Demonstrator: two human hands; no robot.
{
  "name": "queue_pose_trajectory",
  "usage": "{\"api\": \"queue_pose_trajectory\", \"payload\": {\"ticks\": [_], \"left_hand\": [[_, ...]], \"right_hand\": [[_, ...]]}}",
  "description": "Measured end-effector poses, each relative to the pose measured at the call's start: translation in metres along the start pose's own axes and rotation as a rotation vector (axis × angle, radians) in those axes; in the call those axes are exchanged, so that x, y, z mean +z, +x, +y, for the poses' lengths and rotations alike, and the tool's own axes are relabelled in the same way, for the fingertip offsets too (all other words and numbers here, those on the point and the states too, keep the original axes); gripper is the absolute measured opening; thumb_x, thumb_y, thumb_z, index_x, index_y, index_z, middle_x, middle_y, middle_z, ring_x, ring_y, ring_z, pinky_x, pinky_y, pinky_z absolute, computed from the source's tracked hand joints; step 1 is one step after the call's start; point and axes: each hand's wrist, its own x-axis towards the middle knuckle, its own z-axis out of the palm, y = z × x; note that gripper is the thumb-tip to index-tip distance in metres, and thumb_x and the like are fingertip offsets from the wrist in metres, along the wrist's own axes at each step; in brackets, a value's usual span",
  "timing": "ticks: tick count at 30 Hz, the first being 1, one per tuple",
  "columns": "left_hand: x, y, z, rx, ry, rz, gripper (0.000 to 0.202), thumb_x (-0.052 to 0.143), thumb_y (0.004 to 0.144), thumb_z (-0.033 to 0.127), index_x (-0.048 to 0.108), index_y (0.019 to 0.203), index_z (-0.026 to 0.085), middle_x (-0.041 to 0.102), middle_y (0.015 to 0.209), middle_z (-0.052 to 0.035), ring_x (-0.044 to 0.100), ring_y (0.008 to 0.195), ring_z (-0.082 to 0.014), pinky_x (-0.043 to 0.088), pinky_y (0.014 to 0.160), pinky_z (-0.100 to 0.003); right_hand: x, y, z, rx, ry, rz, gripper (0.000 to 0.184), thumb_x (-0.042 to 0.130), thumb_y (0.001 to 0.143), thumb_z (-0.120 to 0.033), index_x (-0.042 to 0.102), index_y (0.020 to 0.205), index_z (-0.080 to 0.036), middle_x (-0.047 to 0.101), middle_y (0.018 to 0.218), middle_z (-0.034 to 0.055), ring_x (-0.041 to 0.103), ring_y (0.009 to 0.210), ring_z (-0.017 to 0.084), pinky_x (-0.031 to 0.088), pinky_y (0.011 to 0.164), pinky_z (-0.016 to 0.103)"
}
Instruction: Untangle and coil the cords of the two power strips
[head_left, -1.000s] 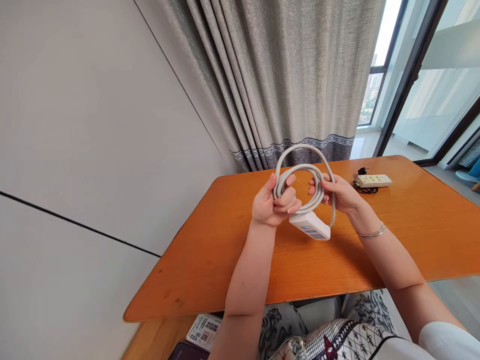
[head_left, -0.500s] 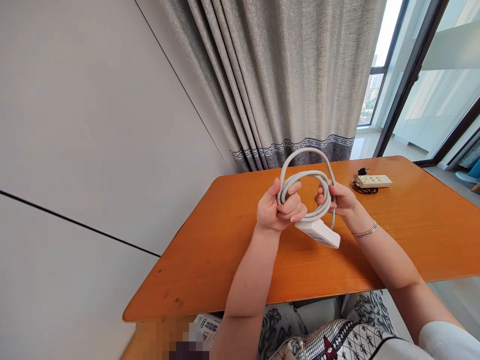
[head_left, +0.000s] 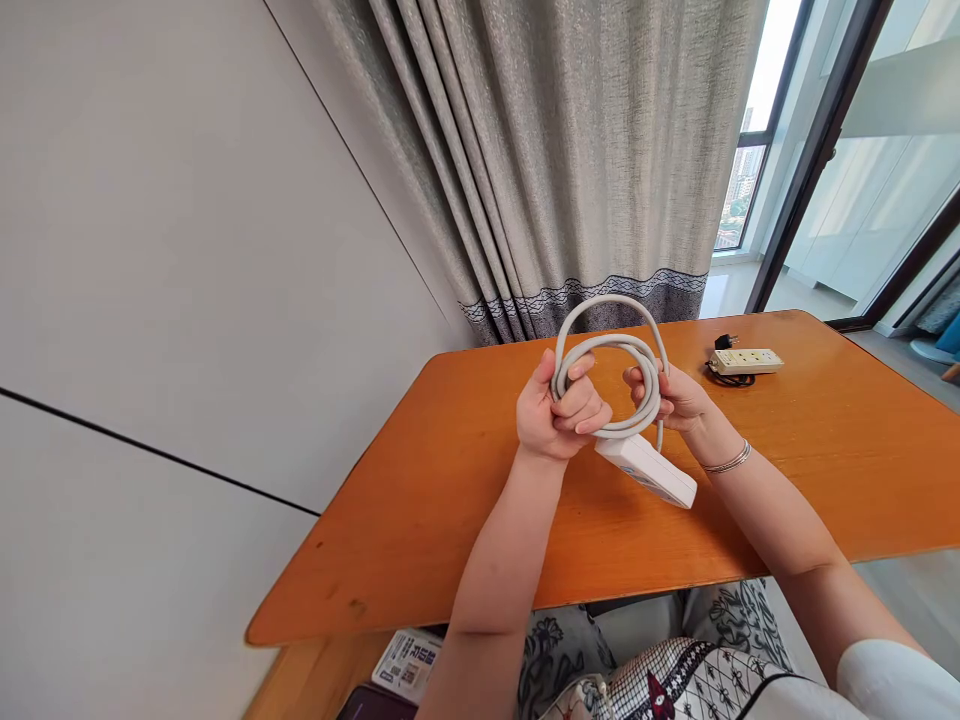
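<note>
Between my two hands is a coiled light-grey cable (head_left: 609,343), held above the wooden table. My left hand (head_left: 561,408) wraps its fingers round the left side of the coil. My right hand (head_left: 671,393) grips the coil's right side, fingers curled round the loops. One wider loop arches up over the rest of the coil. Below the coil hangs a white power strip (head_left: 649,470), tilted down to the right; its sockets are mostly turned away from view. The cable's plug is not visible.
The orange-brown wooden table (head_left: 450,480) spans in front of me. On its far right lies another power strip (head_left: 746,361) with a black cord and plug. A white box (head_left: 409,662) and a dark flat object (head_left: 375,703) are below the near left edge. A grey curtain (head_left: 592,150) hangs behind.
The white power strip has swung slightly right and down. Both hands keep hold of the coil, with the right hand moved a little to the left.
</note>
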Motion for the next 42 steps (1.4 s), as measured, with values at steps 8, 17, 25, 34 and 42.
{"api": "queue_pose_trajectory", "payload": {"ticks": [8,17,25,34,42], "left_hand": [[-0.003,0.005,0.003,0.067,-0.022,0.025,0.05,0.017,0.104,0.051,0.036,0.068,0.021,0.004,0.041,0.0139,-0.008,0.031,-0.0046,0.021,0.034,-0.016],[0.002,-0.001,0.019,0.023,0.063,0.058,0.053,0.012,0.106,0.047,0.04,0.07,0.02,0.007,0.045,0.0127,0.0,0.033,-0.0045,0.025,0.038,-0.016],[0.003,0.0,0.016,0.037,0.1,0.045,0.052,0.012,0.106,0.042,0.042,0.07,0.019,0.01,0.046,0.012,0.006,0.032,-0.0044,0.031,0.042,-0.017],[0.005,-0.001,0.013,0.089,0.057,0.059,0.052,0.016,0.106,0.045,0.045,0.072,0.019,0.012,0.045,0.0117,0.009,0.031,-0.0049,0.031,0.042,-0.018],[0.0,0.0,0.013,0.035,0.039,0.026,0.053,0.016,0.105,0.048,0.04,0.068,0.02,0.009,0.044,0.0124,0.003,0.031,-0.0054,0.029,0.041,-0.019]], "right_hand": [[0.009,0.005,0.004,0.017,0.085,0.154,0.045,0.093,0.057,-0.044,0.067,0.083,-0.018,0.058,0.066,-0.0079,0.022,0.041,-0.001,0.032,0.036,0.011],[0.013,0.01,-0.005,-0.013,-0.086,0.289,0.052,0.093,0.055,-0.05,0.071,0.087,-0.016,0.057,0.065,-0.0059,0.039,0.047,0.001,0.042,0.044,0.013],[0.02,0.01,-0.008,-0.269,-0.385,0.546,0.046,0.088,0.063,-0.048,0.067,0.093,-0.02,0.054,0.068,-0.0059,0.042,0.051,0.005,0.036,0.047,0.02],[0.025,0.012,0.001,-0.421,-0.614,0.606,0.043,0.076,0.078,-0.051,0.059,0.108,-0.025,0.046,0.067,-0.0074,0.036,0.051,0.007,0.031,0.047,0.023],[0.022,0.009,-0.012,-0.154,-0.252,0.443,0.049,0.087,0.063,-0.05,0.063,0.095,-0.022,0.061,0.068,-0.0056,0.031,0.046,0.003,0.03,0.041,0.018]]}}
